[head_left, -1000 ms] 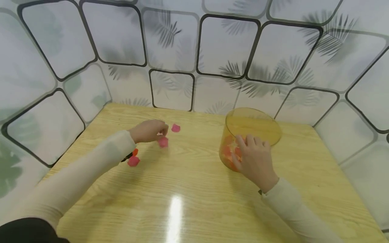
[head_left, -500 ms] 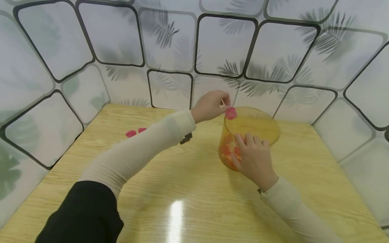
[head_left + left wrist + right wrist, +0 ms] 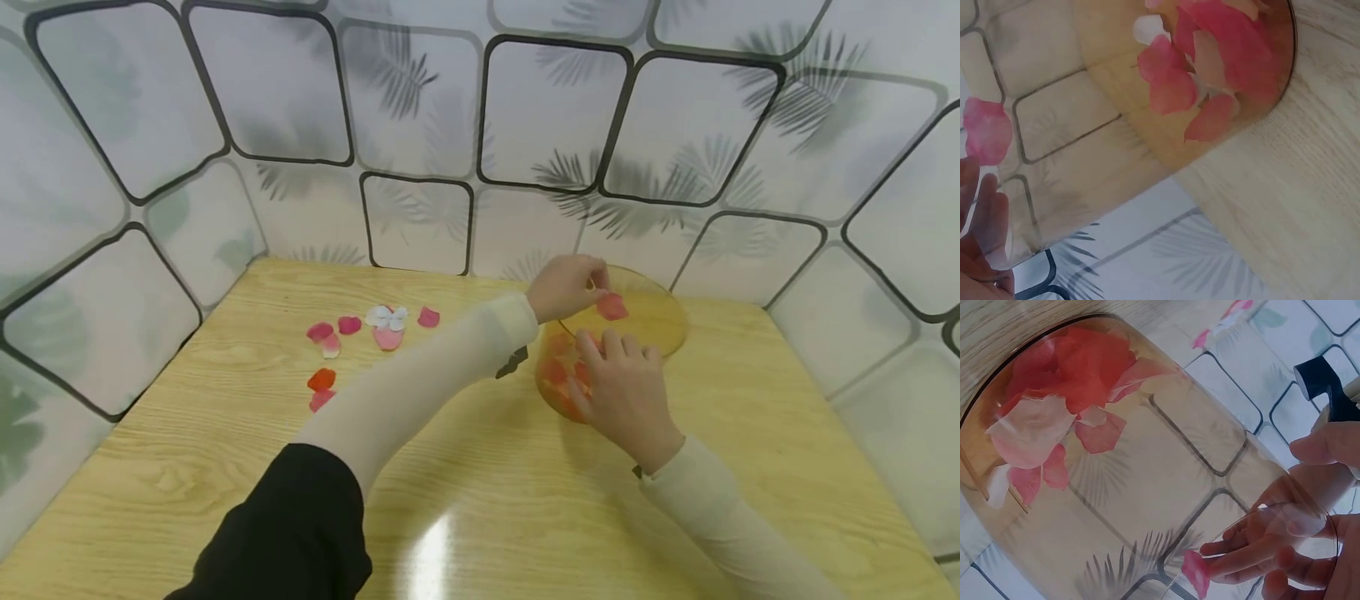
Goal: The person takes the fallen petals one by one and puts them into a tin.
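Note:
An amber see-through cylindrical container [image 3: 551, 354] stands on the table, its lower part filled with pink, red and pale flower petals [image 3: 1085, 369]. My right hand [image 3: 630, 396] holds the container's near side, thumb and fingers spread around its wall. Over the open top, my left hand [image 3: 567, 286] pinches a pink petal [image 3: 612, 306] at its fingertips. In the right wrist view the same petal [image 3: 1196, 574] shows at the left fingertips, seen through the clear wall. The left wrist view has the petal [image 3: 988, 131] just beyond the finger ends.
Left on the wooden table [image 3: 225, 450] lie several loose petals: white ones [image 3: 386, 317], dark pink ones [image 3: 349, 325] and a red-orange one [image 3: 322, 380]. My left forearm crosses above the table. A patterned wall [image 3: 420, 221] closes the back and sides.
My left hand picked up a pink petal at the left and carried it right, over the container's top. The loose petals came back into view. My right hand stayed on the container.

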`<state>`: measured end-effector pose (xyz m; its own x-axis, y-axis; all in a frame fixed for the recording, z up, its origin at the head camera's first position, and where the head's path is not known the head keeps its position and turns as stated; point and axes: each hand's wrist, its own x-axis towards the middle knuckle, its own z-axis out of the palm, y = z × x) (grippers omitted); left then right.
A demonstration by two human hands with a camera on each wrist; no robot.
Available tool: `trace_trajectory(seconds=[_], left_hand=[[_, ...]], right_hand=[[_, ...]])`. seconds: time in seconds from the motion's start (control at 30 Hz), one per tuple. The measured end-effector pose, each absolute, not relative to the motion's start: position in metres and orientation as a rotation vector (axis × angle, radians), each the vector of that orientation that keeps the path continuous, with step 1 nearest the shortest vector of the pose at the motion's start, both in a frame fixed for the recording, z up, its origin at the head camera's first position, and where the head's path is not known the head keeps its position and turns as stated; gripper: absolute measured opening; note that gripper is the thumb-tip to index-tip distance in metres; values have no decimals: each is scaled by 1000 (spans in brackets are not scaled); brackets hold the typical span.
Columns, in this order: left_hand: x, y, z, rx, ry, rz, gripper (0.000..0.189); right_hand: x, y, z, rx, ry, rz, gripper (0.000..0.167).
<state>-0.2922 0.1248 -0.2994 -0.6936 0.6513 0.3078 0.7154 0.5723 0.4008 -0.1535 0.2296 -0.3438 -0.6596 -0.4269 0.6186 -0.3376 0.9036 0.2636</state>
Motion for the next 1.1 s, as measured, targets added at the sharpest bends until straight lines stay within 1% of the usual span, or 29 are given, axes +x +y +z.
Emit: trace_trajectory(seconds=[0.27,0.5,0.77,0.93,1.1], left_hand=[[-290,125,-301,-1187,-2688,-510,10],[-286,128,-300,-1185,-2731,-431,11],[-283,124,-296,-1240,-2767,-349,16],[-284,121,-297,-1249,-2702,-468,19],[-284,109,-299,-1186,-2627,-814,21]], right_hand=[[-154,228,-345,528,-2354,-150,43],[-151,230,-344,545,-2352,-155,41],[-149,227,-343,546,-2365,-144,42],[-150,226,-343,550,-2367,-145,43],[-151,228,-342,563,-2379,-145,42]])
